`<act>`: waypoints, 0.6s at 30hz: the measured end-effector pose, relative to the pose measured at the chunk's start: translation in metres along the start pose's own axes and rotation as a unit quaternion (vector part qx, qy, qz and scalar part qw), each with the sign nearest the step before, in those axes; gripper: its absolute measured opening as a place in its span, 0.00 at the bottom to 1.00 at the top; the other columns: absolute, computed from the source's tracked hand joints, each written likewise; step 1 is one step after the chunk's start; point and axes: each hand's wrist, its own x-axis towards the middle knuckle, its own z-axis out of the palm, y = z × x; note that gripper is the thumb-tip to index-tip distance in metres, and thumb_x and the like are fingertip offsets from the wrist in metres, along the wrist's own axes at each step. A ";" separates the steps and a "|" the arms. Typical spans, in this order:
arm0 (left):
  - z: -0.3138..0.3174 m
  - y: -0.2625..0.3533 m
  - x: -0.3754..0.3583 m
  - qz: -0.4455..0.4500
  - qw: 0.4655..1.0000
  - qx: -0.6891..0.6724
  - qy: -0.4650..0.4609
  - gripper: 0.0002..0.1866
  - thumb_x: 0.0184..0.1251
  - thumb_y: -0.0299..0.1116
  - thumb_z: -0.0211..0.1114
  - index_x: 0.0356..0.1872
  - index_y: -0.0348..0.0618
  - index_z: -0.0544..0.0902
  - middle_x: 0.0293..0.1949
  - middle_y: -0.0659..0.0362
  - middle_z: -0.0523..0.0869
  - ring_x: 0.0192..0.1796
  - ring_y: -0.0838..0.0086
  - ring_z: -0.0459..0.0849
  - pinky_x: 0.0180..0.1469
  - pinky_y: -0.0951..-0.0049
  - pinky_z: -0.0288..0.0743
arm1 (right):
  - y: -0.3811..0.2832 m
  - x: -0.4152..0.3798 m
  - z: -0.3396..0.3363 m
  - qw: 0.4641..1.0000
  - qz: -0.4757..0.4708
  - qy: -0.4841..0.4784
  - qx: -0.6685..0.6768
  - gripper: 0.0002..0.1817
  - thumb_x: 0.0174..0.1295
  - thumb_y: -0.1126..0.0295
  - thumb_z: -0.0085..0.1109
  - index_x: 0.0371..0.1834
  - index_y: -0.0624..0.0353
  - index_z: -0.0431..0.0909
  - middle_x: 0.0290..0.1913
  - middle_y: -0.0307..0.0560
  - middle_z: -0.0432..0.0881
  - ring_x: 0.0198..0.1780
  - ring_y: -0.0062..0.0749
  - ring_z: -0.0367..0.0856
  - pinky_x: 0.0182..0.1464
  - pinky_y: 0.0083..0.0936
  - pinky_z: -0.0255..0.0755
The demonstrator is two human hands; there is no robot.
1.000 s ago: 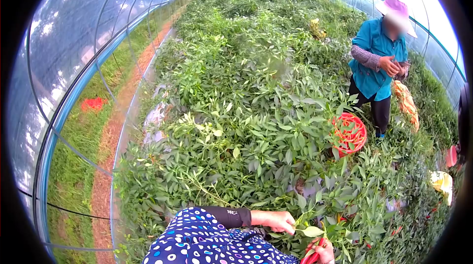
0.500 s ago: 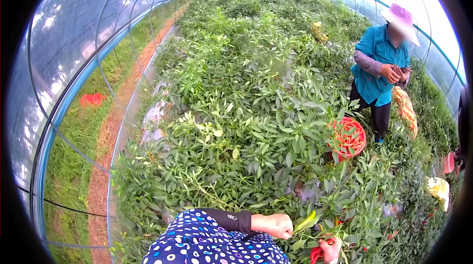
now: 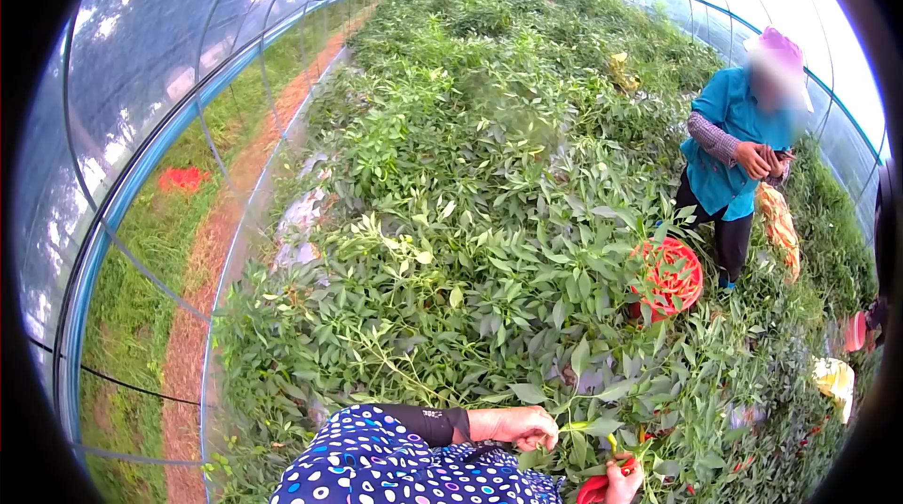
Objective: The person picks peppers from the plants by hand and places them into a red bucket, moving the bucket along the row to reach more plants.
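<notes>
My left hand (image 3: pixel 527 427), below a dark sleeve, is closed beside a pepper plant stem and leaves; what its fingers hold is too small to make out. To its right and lower, my right hand (image 3: pixel 623 482) is closed on red peppers (image 3: pixel 593 490), close to the leaves. A yellow-green pepper (image 3: pixel 613 443) hangs just above my right hand, partly hidden by leaves.
A person (image 3: pixel 738 137) in a teal shirt stands at the right, hands together, behind a red basket (image 3: pixel 670 278) of red peppers. A yellow-white sack (image 3: pixel 834 384) lies at the lower right. Arched poles and plastic film (image 3: pixel 141 81) line the left side.
The yellow-green pepper near my left hand now shows less and sits farther right among leaves. My right hand has shifted slightly left. The whole view has tilted a little.
</notes>
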 end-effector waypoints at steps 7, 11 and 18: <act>0.010 -0.029 0.010 -0.062 0.991 0.032 -0.111 0.14 0.58 0.34 0.49 0.22 0.33 0.75 0.09 0.70 0.59 0.10 0.87 0.54 0.13 0.83 0.45 | -0.094 -0.040 0.091 0.941 -0.169 -0.197 -0.216 0.08 0.46 0.79 0.59 0.32 0.61 0.75 0.26 0.38 0.77 0.26 0.24 0.73 0.27 0.19 0.67; 0.013 -0.026 0.009 -0.062 0.990 0.075 -0.107 0.12 0.51 0.36 0.52 0.16 0.40 0.74 0.09 0.72 0.60 0.12 0.87 0.54 0.15 0.84 0.46 | -0.127 -0.054 0.110 0.909 -0.195 -0.194 -0.313 0.12 0.40 0.72 0.67 0.29 0.58 0.76 0.22 0.40 0.74 0.23 0.26 0.68 0.27 0.24 0.65; 0.013 -0.031 0.010 0.043 0.976 0.172 -0.130 0.13 0.54 0.32 0.50 0.15 0.37 0.75 0.10 0.69 0.61 0.12 0.87 0.55 0.14 0.83 0.47 | -0.133 -0.064 0.117 0.952 -0.117 -0.203 -0.196 0.11 0.40 0.70 0.68 0.24 0.57 0.74 0.20 0.39 0.71 0.21 0.26 0.65 0.24 0.23 0.63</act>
